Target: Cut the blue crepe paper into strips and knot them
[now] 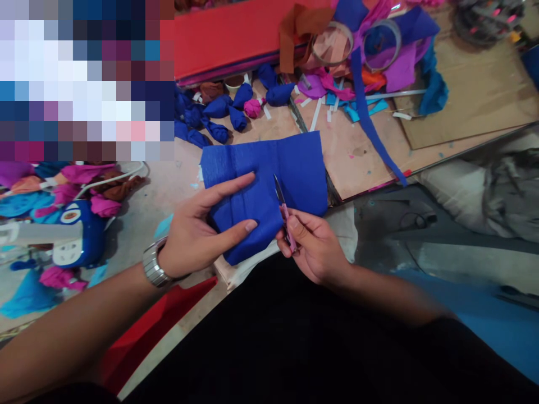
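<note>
- From where I stand, the left hand (pixel 197 227) lies over the blue sheet (pixel 301 168), thumb and forefinger spread; its other fingers are hidden, so I can't tell whether it grips.
- The right hand (pixel 318 244) is closed round pink-handled scissors (pixel 292 240), a dark blade showing against the sheet.
- That sheet sits at the near edge of the worktop (pixel 341 163).
- Just beyond lie blue wrapped bundles (pixel 219 106).
</note>
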A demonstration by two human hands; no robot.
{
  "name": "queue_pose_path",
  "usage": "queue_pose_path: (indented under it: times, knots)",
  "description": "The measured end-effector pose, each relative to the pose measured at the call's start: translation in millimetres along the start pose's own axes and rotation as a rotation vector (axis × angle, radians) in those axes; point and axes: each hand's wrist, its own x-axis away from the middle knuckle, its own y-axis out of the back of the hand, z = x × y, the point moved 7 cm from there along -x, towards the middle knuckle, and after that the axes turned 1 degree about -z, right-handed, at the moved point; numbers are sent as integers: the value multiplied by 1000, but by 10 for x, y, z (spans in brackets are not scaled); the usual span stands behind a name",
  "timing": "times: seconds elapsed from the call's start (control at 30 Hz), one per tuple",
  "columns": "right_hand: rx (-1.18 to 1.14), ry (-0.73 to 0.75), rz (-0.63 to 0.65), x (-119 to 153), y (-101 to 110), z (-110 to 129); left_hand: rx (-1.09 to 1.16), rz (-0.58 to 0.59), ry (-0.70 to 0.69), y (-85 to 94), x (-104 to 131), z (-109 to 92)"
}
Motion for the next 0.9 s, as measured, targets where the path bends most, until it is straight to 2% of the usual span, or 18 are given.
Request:
queue_pose_path:
  times: [0.63,0.9]
  knots:
    - [-23,14,-54,-17,-25,36,-9,4,-4,-6,1,9]
    - [-37,9,-32,-27,-29,22,18,17,-13,-17,3,-5]
